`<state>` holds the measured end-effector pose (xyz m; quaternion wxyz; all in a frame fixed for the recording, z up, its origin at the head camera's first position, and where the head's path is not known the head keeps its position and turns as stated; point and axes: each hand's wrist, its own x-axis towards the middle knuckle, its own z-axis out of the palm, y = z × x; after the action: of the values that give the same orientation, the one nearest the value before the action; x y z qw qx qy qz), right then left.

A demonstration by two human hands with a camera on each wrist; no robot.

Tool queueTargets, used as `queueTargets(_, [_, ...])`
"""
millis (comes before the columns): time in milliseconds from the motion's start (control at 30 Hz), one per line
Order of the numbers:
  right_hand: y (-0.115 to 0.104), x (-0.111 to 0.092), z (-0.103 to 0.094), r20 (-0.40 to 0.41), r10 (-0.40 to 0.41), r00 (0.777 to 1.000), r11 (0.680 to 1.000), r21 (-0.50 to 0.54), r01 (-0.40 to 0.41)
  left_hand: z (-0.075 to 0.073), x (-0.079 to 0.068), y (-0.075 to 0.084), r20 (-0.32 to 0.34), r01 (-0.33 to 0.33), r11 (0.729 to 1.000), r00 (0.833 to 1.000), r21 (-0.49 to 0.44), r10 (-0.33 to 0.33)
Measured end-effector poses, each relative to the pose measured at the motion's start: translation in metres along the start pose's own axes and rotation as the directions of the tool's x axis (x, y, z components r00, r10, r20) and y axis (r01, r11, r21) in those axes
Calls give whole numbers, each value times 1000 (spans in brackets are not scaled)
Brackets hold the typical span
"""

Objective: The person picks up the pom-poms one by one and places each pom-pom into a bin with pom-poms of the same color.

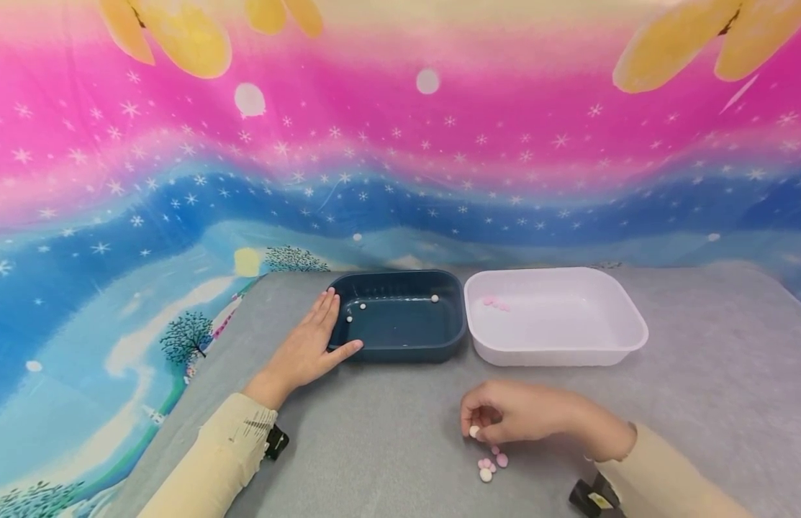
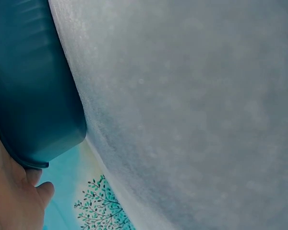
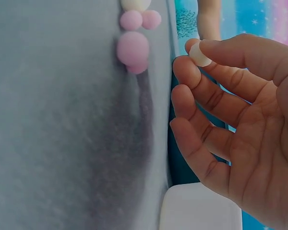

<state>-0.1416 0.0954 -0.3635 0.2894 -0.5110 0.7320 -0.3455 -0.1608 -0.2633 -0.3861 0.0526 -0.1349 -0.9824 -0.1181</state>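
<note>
My left hand (image 1: 307, 349) lies with extended fingers along the left side of a dark teal tray (image 1: 400, 355), its thumb at the front rim. The left wrist view catches part of that hand (image 2: 17, 191) against the tray's wall (image 2: 38, 96). A small white pom-pom (image 1: 474, 432) is pinched between the thumb and fingertips of my right hand (image 1: 523, 411), just above the table. In the right wrist view the pinched white pom-pom (image 3: 200, 55) shows clearly. Beneath this hand sits a small cluster of pink pom-poms (image 1: 501, 460) and one white pom-pom (image 1: 486, 475).
Three white pom-poms, one near the right wall (image 1: 435, 298), lie apart inside the teal tray. To its right stands a white tray (image 1: 555, 356) with several pink pom-poms (image 1: 497, 304) at its left. Grey cloth (image 1: 374, 432) covers the table; a colourful printed curtain (image 1: 400, 158) hangs behind.
</note>
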Motion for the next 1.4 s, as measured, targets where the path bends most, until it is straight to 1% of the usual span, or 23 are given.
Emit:
queueTargets(167, [-1, 4, -2, 3, -11, 1000, 999, -39, 11, -1, -1, 1, 6, 14, 1000, 1000, 0, -14])
queueTargets(400, [-3, 8, -4, 7, -17, 1000, 998, -58, 18, 0, 0, 1, 1, 11, 1000, 1000, 5, -11])
queueTargets(533, [-5, 11, -4, 7, -7, 1000, 998, -57, 8, 1, 0, 0, -6, 9, 1000, 1000, 2, -9])
queueTargets(733, [-5, 15, -4, 8, 20, 1000, 999, -25, -20, 1, 0, 0, 1, 11, 1000, 1000, 4, -11])
queueTargets(1033, [-6, 20, -7, 11, -1, 1000, 1000, -24, 2, 2, 0, -1, -7, 5, 1000, 1000, 1, -5])
queueTargets(1400, [-4, 27, -6, -9, -21, 1000, 999, -34, 21, 1, 0, -1, -9, 6, 1000, 1000, -6, -6])
